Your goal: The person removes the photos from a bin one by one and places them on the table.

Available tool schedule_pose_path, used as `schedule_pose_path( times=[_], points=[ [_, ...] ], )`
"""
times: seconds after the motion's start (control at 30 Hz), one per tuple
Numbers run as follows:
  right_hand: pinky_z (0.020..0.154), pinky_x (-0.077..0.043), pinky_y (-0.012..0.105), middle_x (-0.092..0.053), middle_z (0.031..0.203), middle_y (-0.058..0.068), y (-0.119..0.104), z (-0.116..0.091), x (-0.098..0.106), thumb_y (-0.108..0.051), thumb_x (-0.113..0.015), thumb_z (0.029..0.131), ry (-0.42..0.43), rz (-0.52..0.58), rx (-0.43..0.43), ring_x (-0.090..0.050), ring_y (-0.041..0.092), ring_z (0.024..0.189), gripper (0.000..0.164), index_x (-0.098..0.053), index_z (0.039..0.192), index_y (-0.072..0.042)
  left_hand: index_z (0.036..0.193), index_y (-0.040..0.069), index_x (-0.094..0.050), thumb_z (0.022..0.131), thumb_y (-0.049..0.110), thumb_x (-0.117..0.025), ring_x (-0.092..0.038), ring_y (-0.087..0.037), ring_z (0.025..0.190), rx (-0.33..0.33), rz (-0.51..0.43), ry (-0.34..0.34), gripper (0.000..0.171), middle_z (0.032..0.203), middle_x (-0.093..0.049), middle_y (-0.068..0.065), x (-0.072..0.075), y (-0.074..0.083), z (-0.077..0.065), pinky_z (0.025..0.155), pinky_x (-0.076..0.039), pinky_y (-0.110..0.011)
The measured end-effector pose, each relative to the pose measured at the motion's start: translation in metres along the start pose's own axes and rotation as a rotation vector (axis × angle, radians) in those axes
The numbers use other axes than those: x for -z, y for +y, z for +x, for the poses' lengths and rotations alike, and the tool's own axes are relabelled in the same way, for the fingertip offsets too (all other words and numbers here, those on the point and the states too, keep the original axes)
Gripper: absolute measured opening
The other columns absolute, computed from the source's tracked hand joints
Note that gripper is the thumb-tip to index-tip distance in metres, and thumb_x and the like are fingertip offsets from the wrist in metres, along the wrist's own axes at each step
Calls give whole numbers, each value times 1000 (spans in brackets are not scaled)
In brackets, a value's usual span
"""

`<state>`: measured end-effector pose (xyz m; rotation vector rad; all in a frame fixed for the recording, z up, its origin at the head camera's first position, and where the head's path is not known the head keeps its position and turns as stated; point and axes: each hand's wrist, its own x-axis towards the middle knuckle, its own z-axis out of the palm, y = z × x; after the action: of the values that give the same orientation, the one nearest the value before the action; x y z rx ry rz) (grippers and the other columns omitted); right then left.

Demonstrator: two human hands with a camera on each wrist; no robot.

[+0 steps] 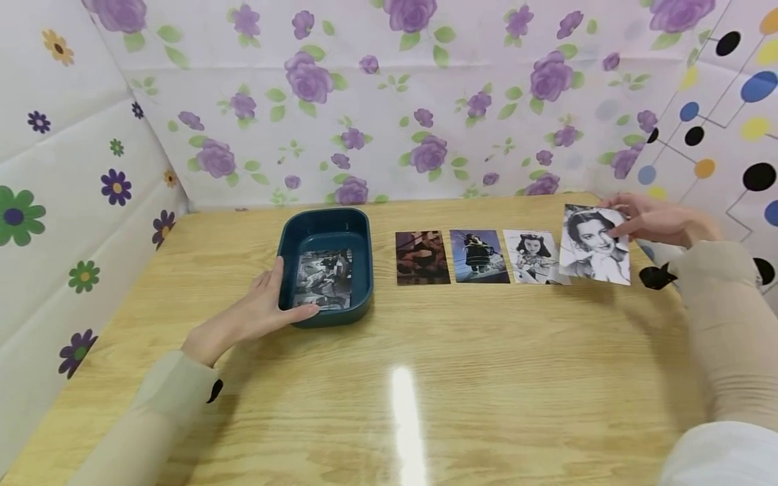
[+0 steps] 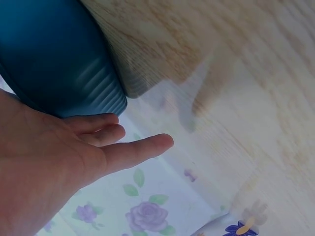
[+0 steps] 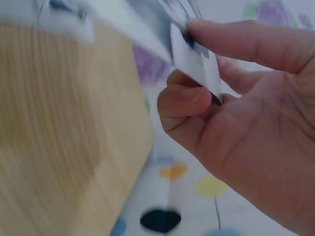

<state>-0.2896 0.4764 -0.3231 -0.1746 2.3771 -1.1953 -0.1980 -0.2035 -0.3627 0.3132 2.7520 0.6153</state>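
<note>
A dark teal tray (image 1: 369, 270) stands left of centre, with a black-and-white photo (image 1: 323, 280) lying in it. My left hand (image 1: 255, 310) rests against its near left corner, fingers along the outer wall and thumb at the near rim. In the left wrist view the left hand (image 2: 64, 152) has straight fingers beside the tray (image 2: 59, 64). Raised over the right side of the table, a portrait photo (image 1: 586, 250) is pinched at its right edge by my right hand (image 1: 656, 217). Close up, curled fingers and thumb of the right hand (image 3: 246, 108) grip the photo (image 3: 197, 69).
Between tray and right hand, three photos lie in a row: a dark reddish one (image 1: 422, 258), a blue one (image 1: 479, 256) and a black-and-white one (image 1: 535, 258), partly overlapped by the held photo. Flowered sheets (image 1: 389, 101) rise behind the wooden table (image 1: 340, 405).
</note>
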Motion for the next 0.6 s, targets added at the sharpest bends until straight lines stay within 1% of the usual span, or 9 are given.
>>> schedule_pose_path(
  times=[0.13,0.17,0.23,0.27,0.3,0.37,0.47,0.53,0.6],
  points=[
    [75,-50,31,-16,144,16,20,-7,8,-4,-59,92,-21,17,-41,-51,4,95,50,-28,131,-4,150,8,25,82,71,-57,-1,-48,146,-5,-21,6,123,160,-1,-28,0,2,-1,112,-18,-66],
    [77,-51,30,-14,147,18,24,-6,9,-3,-59,92,-31,18,-49,-51,3,95,50,-29,132,-3,150,9,25,82,71,-57,0,-48,146,-3,-24,6,123,159,-1,-28,0,2,-2,112,-17,-67],
    [76,-51,32,-20,142,21,30,-1,8,-1,-58,91,-51,28,-62,-53,8,94,51,-28,133,0,150,9,25,82,70,-57,-1,-49,146,0,-23,10,123,159,-1,-29,0,3,-3,111,-17,-67],
    [77,-51,30,-17,144,22,33,2,7,-1,-58,91,-61,26,-80,-52,8,94,53,-27,134,0,150,8,25,83,70,-57,-1,-50,146,0,-21,11,123,159,-1,-30,0,3,-4,111,-17,-68],
    [77,-50,30,-16,144,24,35,6,6,-1,-58,91,-70,20,-87,-51,10,94,55,-25,135,1,150,8,25,83,70,-57,-1,-51,145,2,-17,11,123,159,0,-30,0,3,-5,111,-17,-68],
    [77,-49,30,-16,140,24,37,13,3,0,-59,90,-80,7,-111,-49,12,93,59,-22,137,3,150,8,25,83,69,-57,-1,-52,145,7,-11,9,122,159,1,-31,-1,3,-6,110,-16,-69],
    [73,-47,31,-34,119,20,40,22,0,1,-61,89,-56,-47,-130,-47,16,84,63,-22,138,3,150,8,25,84,69,-57,-1,-54,144,8,-4,2,121,158,2,-32,-2,4,-7,109,-15,-71],
    [70,-47,32,-41,97,14,41,25,-2,1,-63,88,-29,-84,-143,-48,17,76,64,-23,138,2,150,8,25,84,68,-56,0,-54,143,7,-2,-4,120,158,3,-32,-3,6,-5,108,-15,-72],
    [67,-47,32,-42,93,13,43,26,-2,3,-63,87,-6,-109,-141,-50,17,69,64,-25,137,1,150,9,25,85,68,-56,0,-55,143,3,4,-6,120,158,3,-33,-3,9,-3,107,-16,-72]
  ],
)
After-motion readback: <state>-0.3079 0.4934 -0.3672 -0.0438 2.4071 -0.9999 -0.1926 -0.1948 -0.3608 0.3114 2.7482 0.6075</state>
